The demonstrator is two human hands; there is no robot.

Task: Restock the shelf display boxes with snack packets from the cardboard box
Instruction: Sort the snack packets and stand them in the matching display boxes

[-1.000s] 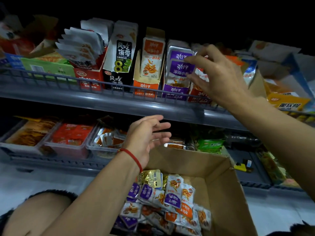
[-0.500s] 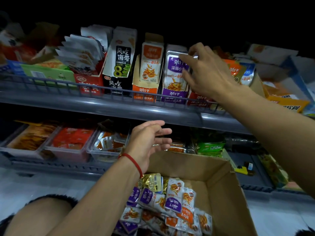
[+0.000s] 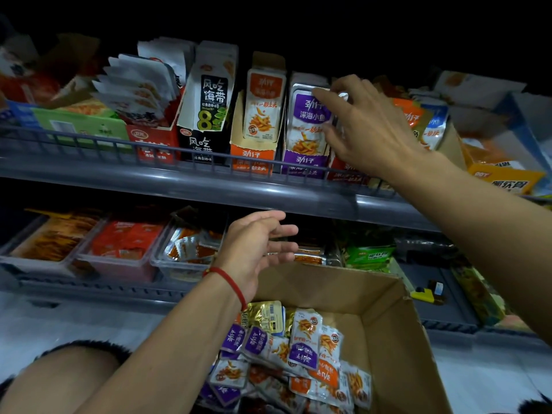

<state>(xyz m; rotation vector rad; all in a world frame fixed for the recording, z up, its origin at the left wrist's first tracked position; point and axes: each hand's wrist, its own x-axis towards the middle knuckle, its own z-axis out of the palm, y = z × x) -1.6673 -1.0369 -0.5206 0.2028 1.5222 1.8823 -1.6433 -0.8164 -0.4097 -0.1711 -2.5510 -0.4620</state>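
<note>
The cardboard box sits low in front of me, holding several loose snack packets in purple, orange and gold. On the upper shelf stand an orange display box and a purple display box, both with packets standing upright. My right hand reaches up to the purple box; its fingers touch the upright purple packets at their top and right side. My left hand, a red string on the wrist, hovers with relaxed fingers above the box's back wall and holds nothing.
A wire rail runs along the upper shelf's front edge. Black, red and green display boxes stand left of the orange one. The lower shelf carries clear plastic tubs of red packets and a green packet. My knee shows at bottom left.
My right hand has come down and leftward from above the shelf onto the purple packets. The left hand has stayed almost still above the cardboard box.
</note>
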